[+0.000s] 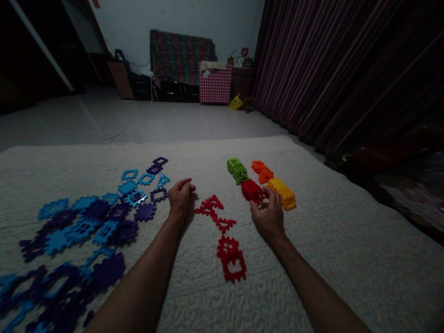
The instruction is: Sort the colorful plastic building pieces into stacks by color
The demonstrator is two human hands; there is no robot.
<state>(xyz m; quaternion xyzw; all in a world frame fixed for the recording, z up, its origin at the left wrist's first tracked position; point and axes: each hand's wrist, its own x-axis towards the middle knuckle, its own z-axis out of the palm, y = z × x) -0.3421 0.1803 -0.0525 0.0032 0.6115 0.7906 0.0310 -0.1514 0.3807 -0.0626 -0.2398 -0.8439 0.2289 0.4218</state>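
Note:
My right hand [270, 212] has its thumb and fingers at the near end of a stack of red interlocking plastic tiles [251, 189], gripping it. My left hand [181, 196] hovers over the quilted mat, fingers curled together, and nothing shows in them. Between the hands lie loose red triangular tiles [225, 224] and, closer to me, red square tiles [229, 247] with notched edges. Next to the red stack are a lime green stack [237, 170], an orange stack [262, 171] and a yellow stack [282, 193].
Many blue [81, 230] and purple tiles [109, 270] are spread over the left side of the pale quilted mat [312, 268]. Beyond it are a tiled floor [180, 120], a low cabinet with a red checked cloth [215, 85], and a dark purple curtain [305, 60] at right.

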